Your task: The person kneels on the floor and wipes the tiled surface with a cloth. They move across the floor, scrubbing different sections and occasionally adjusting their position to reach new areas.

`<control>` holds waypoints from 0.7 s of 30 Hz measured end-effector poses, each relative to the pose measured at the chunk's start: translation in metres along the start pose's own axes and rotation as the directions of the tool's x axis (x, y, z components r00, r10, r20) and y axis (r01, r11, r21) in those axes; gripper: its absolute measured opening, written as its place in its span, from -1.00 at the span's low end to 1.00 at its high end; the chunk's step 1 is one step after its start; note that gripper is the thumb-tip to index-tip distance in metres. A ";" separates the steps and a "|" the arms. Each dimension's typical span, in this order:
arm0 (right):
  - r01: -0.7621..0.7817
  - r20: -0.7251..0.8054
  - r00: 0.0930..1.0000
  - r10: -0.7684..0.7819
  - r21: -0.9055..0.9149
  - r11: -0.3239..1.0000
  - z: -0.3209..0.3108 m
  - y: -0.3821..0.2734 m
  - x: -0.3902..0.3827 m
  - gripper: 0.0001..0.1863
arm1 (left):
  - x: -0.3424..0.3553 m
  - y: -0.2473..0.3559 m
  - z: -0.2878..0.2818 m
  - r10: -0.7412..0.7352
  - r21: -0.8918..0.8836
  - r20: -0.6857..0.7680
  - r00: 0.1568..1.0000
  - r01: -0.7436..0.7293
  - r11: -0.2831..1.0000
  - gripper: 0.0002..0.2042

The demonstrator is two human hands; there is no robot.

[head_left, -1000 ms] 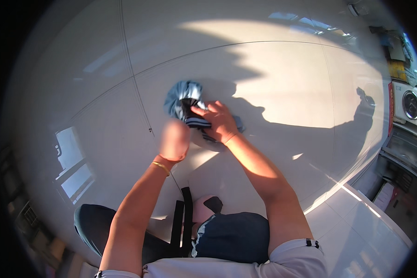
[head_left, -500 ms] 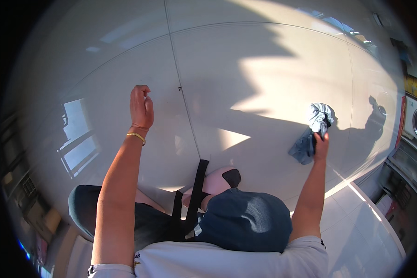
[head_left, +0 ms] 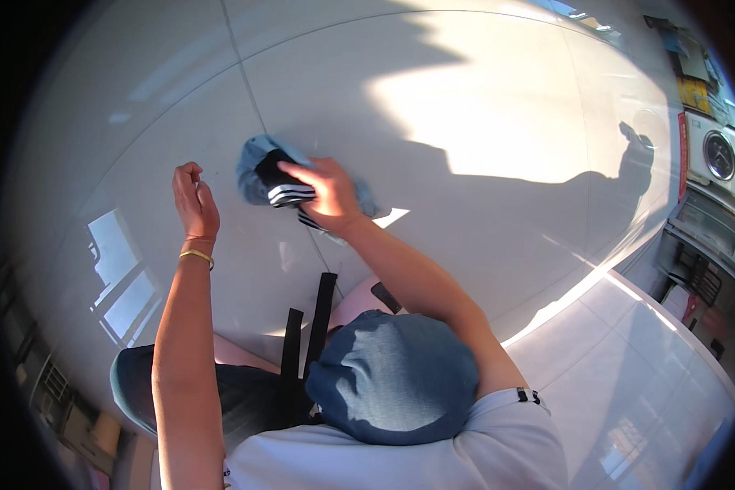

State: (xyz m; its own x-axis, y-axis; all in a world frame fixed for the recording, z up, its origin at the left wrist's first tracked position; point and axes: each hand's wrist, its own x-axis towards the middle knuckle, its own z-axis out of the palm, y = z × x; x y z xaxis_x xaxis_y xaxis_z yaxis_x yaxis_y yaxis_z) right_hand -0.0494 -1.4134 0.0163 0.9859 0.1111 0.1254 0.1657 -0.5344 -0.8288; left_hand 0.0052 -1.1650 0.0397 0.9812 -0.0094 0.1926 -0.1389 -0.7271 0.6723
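My right hand is closed on a bunched blue cloth with a black band and white stripes. The cloth is against the pale tiled floor, near a joint line; its edges are slightly blurred. Part of it lies hidden under my palm. To the left, my left hand is apart from the cloth, its fingers bent together with nothing seen in them. A yellow bracelet circles that wrist.
My knees in dark blue cloth are close below my hands, with black straps between them. At the right are a white front-loading washing machine and a raised white ledge. Sunlight and shadow cross the floor.
My right hand has swept the cloth from the far right across to the left, close to my left hand. The view has shifted a little, and my left hand remains similarly bent.
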 end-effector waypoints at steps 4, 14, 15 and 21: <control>-0.202 -0.127 0.911 0.393 0.693 0.692 -0.078 -0.013 -0.051 -0.37 | 0.008 -0.009 -0.016 -0.014 0.001 -0.058 0.998 0.014 1.000 -0.78; -0.667 -0.623 0.172 0.763 0.496 0.556 -0.169 0.114 -0.315 -0.38 | 0.041 -0.075 -0.060 0.107 0.177 0.144 0.984 -0.132 0.975 -0.70; -0.749 -0.657 0.186 0.731 0.387 0.538 -0.158 0.111 -0.302 -0.37 | 0.054 -0.067 -0.075 0.188 0.272 0.292 0.938 -0.270 0.923 -0.74; -0.748 -0.707 0.597 0.379 -0.321 0.581 -0.129 0.117 -0.206 -0.33 | 0.092 -0.120 -0.177 -0.146 0.644 0.455 0.879 -0.212 0.735 -0.84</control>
State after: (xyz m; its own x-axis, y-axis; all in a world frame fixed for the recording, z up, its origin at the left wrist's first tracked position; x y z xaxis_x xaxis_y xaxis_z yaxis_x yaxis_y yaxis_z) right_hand -0.2303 -1.6072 -0.0359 0.6693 -0.7284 0.1464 -0.6334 -0.6624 -0.3999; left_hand 0.0888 -0.9572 0.1034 0.9433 -0.2144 -0.2535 -0.2235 -0.9747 -0.0072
